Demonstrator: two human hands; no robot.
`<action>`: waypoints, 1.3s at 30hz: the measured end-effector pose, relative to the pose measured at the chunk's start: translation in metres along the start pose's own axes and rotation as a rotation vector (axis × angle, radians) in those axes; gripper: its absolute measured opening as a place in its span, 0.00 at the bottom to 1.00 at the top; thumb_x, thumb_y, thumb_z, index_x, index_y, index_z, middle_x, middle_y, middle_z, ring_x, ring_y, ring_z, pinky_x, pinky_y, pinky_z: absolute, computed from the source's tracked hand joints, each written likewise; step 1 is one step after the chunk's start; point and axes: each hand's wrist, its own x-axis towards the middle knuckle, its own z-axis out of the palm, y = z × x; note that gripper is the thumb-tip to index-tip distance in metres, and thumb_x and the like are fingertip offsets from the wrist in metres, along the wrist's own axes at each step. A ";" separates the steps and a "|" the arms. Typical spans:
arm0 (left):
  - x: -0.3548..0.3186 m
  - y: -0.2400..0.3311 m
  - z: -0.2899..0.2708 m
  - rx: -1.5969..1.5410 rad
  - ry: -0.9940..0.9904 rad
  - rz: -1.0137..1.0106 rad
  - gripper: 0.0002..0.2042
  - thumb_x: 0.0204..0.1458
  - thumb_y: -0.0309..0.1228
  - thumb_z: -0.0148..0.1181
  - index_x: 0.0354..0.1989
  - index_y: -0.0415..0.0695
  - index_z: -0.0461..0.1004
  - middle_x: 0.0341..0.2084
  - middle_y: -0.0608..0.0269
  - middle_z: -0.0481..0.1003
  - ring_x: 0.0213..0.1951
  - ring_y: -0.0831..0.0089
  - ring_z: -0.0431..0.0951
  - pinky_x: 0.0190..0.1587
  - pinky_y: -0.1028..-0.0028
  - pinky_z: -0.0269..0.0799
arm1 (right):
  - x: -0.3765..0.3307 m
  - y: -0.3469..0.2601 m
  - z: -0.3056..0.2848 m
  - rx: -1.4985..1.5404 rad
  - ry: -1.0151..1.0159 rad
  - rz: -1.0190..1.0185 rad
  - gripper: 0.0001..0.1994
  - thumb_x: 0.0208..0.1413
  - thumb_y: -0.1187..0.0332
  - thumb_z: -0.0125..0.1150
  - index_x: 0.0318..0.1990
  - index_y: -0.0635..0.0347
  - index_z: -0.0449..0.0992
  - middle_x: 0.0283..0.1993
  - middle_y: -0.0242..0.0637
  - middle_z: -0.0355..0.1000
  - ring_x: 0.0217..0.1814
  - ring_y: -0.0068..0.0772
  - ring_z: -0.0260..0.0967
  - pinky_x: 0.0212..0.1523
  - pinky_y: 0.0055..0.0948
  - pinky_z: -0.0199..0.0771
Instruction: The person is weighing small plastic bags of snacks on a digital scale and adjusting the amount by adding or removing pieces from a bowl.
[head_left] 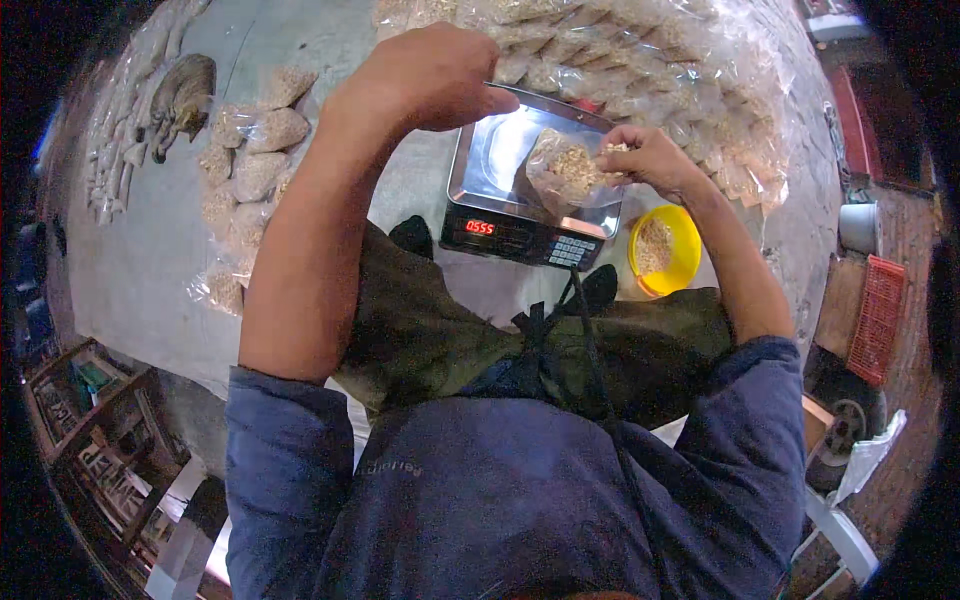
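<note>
On the scale (500,165) pan, your right hand (655,158) pinches grain at the mouth of an unsealed bag (562,172) with the display lit, your left hand (430,75) hovers loosely curled and empty, filled bags (262,150) lie left, and the bowl (664,250) holds more grain.

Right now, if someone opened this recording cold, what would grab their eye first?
The shiny steel digital scale at centre, its red display lit, with a clear plastic bag of pale grain standing on its pan. The right hand pinches the bag's mouth while the left hand hovers closed above the scale's far-left corner. A yellow plastic bowl of grain sits right of the scale, and filled clear bags lie at left.
</note>
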 end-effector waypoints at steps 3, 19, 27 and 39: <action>0.007 0.002 0.002 0.014 -0.010 0.024 0.22 0.50 0.49 0.62 0.42 0.41 0.77 0.37 0.46 0.79 0.42 0.49 0.79 0.45 0.57 0.74 | -0.023 -0.003 -0.008 0.183 0.029 -0.008 0.11 0.52 0.69 0.68 0.41 0.60 0.75 0.37 0.28 0.74 0.37 0.19 0.73 0.37 0.20 0.79; 0.002 0.015 -0.029 -0.052 -0.100 -0.071 0.22 0.52 0.49 0.60 0.41 0.39 0.76 0.36 0.46 0.78 0.40 0.52 0.78 0.42 0.59 0.73 | -0.071 0.280 -0.064 0.144 0.631 0.030 0.10 0.53 0.71 0.64 0.42 0.62 0.77 0.31 0.34 0.76 0.34 0.25 0.75 0.36 0.29 0.80; -0.005 0.010 -0.029 -0.056 -0.177 -0.175 0.24 0.53 0.51 0.59 0.43 0.38 0.77 0.41 0.46 0.77 0.44 0.52 0.77 0.46 0.60 0.71 | -0.053 0.381 -0.021 -1.196 0.660 0.134 0.12 0.52 0.59 0.65 0.42 0.52 0.81 0.32 0.34 0.78 0.29 0.25 0.74 0.31 0.31 0.74; -0.006 0.009 -0.027 -0.083 -0.170 -0.139 0.25 0.53 0.50 0.58 0.45 0.37 0.77 0.43 0.45 0.77 0.47 0.50 0.76 0.48 0.59 0.71 | -0.077 0.380 -0.040 -0.526 0.681 0.340 0.10 0.55 0.61 0.63 0.39 0.55 0.81 0.30 0.32 0.77 0.29 0.23 0.73 0.32 0.31 0.74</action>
